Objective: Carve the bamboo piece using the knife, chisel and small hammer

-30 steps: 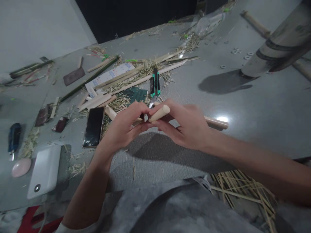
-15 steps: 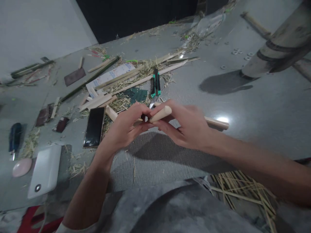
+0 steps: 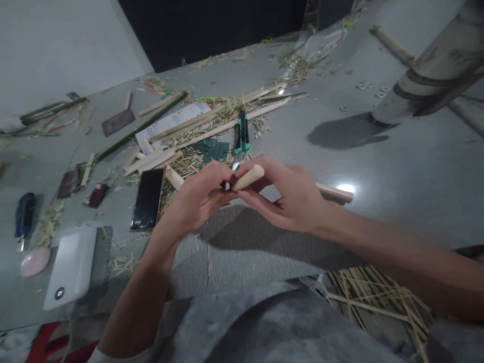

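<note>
My right hand (image 3: 285, 194) is closed round a pale, round wooden stick (image 3: 249, 178), whose blunt end points up and to the right. Against the stick's lower end, the fingertips of my left hand (image 3: 200, 194) are pinched together. A small dark spot and a pale sliver show between those fingers, but what they grip is mostly hidden. Just beyond my hands lies a tool with teal and black handles (image 3: 242, 133), its metal end partly behind my right fingers. A brown rod (image 3: 335, 193) sticks out from behind my right hand.
A black phone (image 3: 147, 199) lies left of my left hand. Bamboo strips (image 3: 204, 132) and shavings spread across the table behind. Farther left are a white device (image 3: 71, 267), a pink rounded object (image 3: 35, 261) and a blue-handled tool (image 3: 25, 216). A thick pole (image 3: 427, 75) rises at right.
The stick's free end has shifted very slightly left and tilts a little more upright. Both hands keep their hold; the view has moved slightly.
</note>
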{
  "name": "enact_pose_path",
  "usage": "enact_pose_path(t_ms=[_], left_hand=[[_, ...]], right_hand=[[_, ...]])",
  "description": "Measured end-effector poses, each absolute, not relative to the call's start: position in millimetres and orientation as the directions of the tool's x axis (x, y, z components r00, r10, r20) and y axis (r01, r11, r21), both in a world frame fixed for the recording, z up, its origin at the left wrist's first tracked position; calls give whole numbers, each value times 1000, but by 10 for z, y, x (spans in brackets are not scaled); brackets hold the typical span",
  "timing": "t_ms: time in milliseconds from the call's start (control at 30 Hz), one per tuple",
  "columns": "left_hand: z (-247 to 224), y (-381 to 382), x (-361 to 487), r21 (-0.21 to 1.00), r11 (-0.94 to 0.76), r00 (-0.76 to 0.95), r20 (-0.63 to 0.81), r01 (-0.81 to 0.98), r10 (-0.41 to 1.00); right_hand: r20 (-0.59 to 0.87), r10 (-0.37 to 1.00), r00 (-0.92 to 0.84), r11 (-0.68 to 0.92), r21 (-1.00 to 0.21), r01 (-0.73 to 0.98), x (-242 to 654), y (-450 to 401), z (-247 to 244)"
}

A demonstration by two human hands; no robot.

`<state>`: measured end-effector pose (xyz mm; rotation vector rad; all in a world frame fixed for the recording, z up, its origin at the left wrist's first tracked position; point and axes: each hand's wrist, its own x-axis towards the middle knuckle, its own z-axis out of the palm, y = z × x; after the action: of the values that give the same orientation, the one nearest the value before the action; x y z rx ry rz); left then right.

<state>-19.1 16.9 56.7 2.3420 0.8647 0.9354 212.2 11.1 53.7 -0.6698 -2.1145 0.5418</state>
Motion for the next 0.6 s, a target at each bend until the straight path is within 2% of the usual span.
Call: enact_pose_path(t_ms=[100,200,233,300,400,600], left_hand=[[568,177,-192,607,-701,577,440,373,688],[570,186,-187,602,-714,589,447,359,673],[569,189,-186,597,-719,593,451,356,667],[565,193,-184,591,-722,596,450,360,665],[559,197,-184,578,-733,605,453,358,654],[586,176,-177,572,-722,612,425,389,667]], right_hand=[[587,671,-453,736,-598,317,2212,175,559],[514,768,-383,638,-553,536,2407,294,493],[462,794,-396,603,-516,608,2485,329,448],[254,848,-465,524,-275,806,2634,369,341],[164,856,-490,515,-198,834,2797,338,220],[124,916,-382,400,-213,891,3095,209,236]])
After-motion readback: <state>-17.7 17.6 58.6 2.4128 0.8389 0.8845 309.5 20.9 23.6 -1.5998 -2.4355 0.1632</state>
